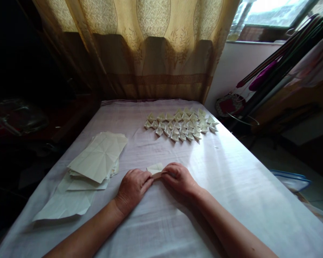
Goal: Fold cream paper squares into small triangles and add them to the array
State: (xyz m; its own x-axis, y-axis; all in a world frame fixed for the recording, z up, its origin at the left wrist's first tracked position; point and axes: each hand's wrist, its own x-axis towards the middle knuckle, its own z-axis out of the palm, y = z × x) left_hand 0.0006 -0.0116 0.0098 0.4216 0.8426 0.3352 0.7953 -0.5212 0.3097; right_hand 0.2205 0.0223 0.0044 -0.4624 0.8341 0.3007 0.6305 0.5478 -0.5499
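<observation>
Close to the middle of the cloth-covered surface, a small sheet of folded paper [155, 168] lies between my two hands. My left hand [134, 184] pinches its near left corner between thumb and fingers. On the other side, my right hand [179, 177] is closed on the near right part, with the fingers curled in. The near edge of the paper is raised into a fold in shadow. My fingers hide both ends of it. Further off to the right stand several rows of small folded paper boats [177, 126].
On the left lies an uneven stack of creased paper sheets [99, 157], with a loose sheet [64, 204] sticking out towards me. A patterned curtain [150, 53] hangs behind the white cloth [231, 200]. Clear plastic containers [289, 179] stand low beyond the right edge.
</observation>
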